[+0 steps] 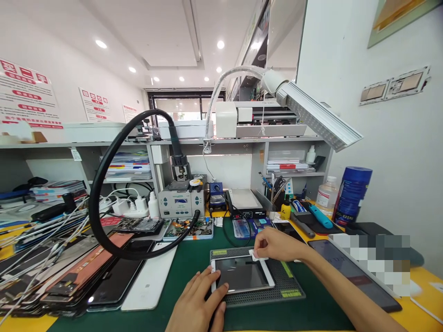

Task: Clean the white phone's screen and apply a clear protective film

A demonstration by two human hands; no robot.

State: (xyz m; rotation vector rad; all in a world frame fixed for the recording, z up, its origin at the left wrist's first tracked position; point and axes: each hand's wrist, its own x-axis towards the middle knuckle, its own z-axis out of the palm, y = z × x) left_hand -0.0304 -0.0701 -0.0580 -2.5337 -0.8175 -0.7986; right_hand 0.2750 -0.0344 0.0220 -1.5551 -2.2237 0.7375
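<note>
A white-framed tablet [242, 274] with a dark screen lies on a grey perforated mat [256, 299]. My left hand [200, 299] rests at the tablet's left edge, fingers stretched out and their tips touching the frame and screen. Over the tablet's upper right corner, my right hand [272, 244] is closed in a pinch on a small white wipe [255, 255]. The wipe touches the frame there, and part of it is hidden under the fingers.
Stacked screens [79, 272] and a white tablet back [150, 276] lie left. Behind stand a hot air station [182, 201], its black hose [95, 193] arching forward, and a parts tray [188, 229]. A large dark tablet [349, 272] lies right; a lamp [318, 113] hangs above.
</note>
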